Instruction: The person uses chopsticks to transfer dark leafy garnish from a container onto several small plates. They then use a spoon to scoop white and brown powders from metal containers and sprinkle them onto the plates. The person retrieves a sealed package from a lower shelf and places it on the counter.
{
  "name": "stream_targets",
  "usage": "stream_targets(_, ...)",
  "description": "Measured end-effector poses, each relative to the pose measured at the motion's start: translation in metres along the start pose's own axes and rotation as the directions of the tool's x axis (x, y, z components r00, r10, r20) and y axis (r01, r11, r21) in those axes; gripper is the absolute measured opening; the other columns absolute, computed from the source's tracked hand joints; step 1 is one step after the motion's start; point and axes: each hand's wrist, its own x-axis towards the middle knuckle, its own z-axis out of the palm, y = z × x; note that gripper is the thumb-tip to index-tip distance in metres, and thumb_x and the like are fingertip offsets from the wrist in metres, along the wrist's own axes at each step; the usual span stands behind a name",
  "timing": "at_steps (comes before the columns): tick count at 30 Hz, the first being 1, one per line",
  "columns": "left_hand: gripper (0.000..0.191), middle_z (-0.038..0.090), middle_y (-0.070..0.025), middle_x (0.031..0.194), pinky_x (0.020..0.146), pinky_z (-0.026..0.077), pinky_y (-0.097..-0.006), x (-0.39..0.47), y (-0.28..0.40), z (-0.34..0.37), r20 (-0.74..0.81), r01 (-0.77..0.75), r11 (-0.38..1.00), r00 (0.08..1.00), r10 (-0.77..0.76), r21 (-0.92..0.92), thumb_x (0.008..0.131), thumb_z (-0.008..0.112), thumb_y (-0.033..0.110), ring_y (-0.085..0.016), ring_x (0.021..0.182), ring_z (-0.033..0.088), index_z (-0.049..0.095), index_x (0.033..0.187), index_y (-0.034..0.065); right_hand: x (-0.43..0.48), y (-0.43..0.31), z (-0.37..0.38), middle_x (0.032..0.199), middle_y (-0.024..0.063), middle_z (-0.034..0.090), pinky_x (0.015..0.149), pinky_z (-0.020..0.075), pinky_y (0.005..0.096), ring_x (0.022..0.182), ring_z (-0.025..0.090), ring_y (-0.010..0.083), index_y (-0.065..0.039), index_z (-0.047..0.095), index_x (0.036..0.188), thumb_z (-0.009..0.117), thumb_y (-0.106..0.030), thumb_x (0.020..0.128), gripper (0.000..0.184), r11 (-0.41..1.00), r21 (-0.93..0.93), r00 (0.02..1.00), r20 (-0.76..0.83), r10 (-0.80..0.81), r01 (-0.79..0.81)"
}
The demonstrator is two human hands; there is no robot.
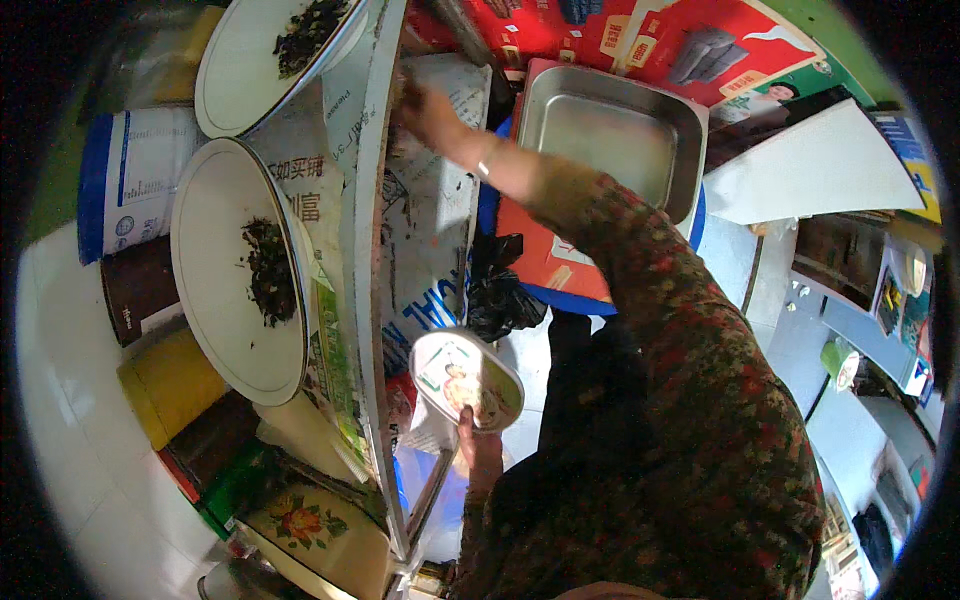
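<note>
My left hand (478, 442) grips the lower rim of a pale oval container (466, 381) with a printed picture on its face; the thumb rests over the front. My right hand (427, 112) is stretched out to the table edge (367, 247). It is blurred and its fingertips lie in shadow, so I cannot tell whether it holds anything. Below that hand is a white printed sack (431, 225). Across the edge, on the table, a white enamel-like dish (214, 300) holds dark dried leafy bits (268, 271). A second such dish (240, 75) holds more bits (309, 37).
A rectangular steel pan (600, 124) stands on a red box (551, 244) over a blue round stool (699, 217). A crumpled black plastic bag (499, 300) lies near the sack. Behind the dishes are a blue-and-white package (146, 169) and a floral tin (307, 521).
</note>
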Motion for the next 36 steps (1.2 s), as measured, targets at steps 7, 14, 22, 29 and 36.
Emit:
stream_targets(7, 0.042, 0.049, -0.0128, 0.116, 0.093, 0.036, -0.0393, 0.048, 0.029, 0.057, 0.157, 0.002, 0.999, 0.988, -0.009, 0.041, 0.084, 0.048, 0.018, -0.024, 0.109, 0.046, 0.041, 0.12, -0.0025, -0.25, -0.075, -0.068, 0.117, 0.0186, 0.048, 0.089, 0.0405, 0.0341, 0.105, 0.048, 0.0241, -0.001, 0.024, 0.13, 0.069, -0.032, 0.071, 0.08, 0.877, 0.003, 0.648, 0.676, 0.352, -0.481)
stream_targets(14, 0.048, 0.036, -0.0147, 0.129, 0.095, 0.033, -0.0422, 0.06, 0.035, 0.09, 0.543, -0.438, 0.745, 0.831, 0.122, 0.503, 0.085, 0.047, 0.025, -0.028, 0.118, 0.037, 0.034, 0.127, 0.0052, -0.227, -0.085, -0.096, 0.113, 0.0124, 0.05, 0.089, 0.0386, 0.0314, 0.102, 0.049, 0.0196, 0.003, 0.034, 0.124, 0.064, -0.013, 0.069, 0.065, 0.656, 0.358, 0.735, 0.472, 0.487, -0.665)
stream_targets(22, 0.044, 0.043, -0.015, 0.122, 0.085, 0.043, -0.0412, 0.023, -0.015, 0.019, 0.145, 0.128, 0.95, 0.974, -0.175, 0.284, 0.089, 0.043, 0.026, -0.028, 0.11, 0.045, 0.033, 0.127, 0.0063, -0.03, -0.057, -0.044, 0.096, 0.012, 0.057, 0.068, 0.0472, 0.0298, 0.081, 0.057, 0.0202, 0.001, 0.041, 0.116, 0.064, -0.019, 0.074, 0.052, 0.834, 0.401, 0.921, 0.079, 0.381, -0.379)
stream_targets(29, 0.04, 0.051, -0.0179, 0.11, 0.081, 0.046, -0.0412, -0.031, -0.058, -0.07, 0.073, 0.297, 0.954, 0.953, -0.294, -0.042, 0.087, 0.047, 0.024, -0.029, 0.1, 0.052, 0.04, 0.12, 0.0026, 0.04, 0.002, 0.037, 0.096, 0.0121, 0.058, 0.065, 0.0484, 0.0329, 0.078, 0.058, 0.0232, -0.003, 0.046, 0.112, 0.05, -0.025, 0.082, 0.038, 0.865, 0.038, 0.853, -0.146, 0.501, -0.501)
stream_targets(36, 0.04, 0.051, -0.0185, 0.109, 0.082, 0.046, -0.0401, -0.033, -0.064, -0.06, -0.017, 0.247, 0.959, 0.969, -0.247, 0.135, 0.086, 0.045, 0.021, -0.029, 0.099, 0.052, 0.039, 0.12, -0.0009, 0.026, 0.013, 0.063, 0.097, 0.0126, 0.058, 0.068, 0.0473, 0.034, 0.081, 0.057, 0.0248, -0.002, 0.048, 0.109, 0.05, -0.023, 0.082, 0.034, 0.922, -0.099, 0.922, -0.143, 0.36, -0.375)
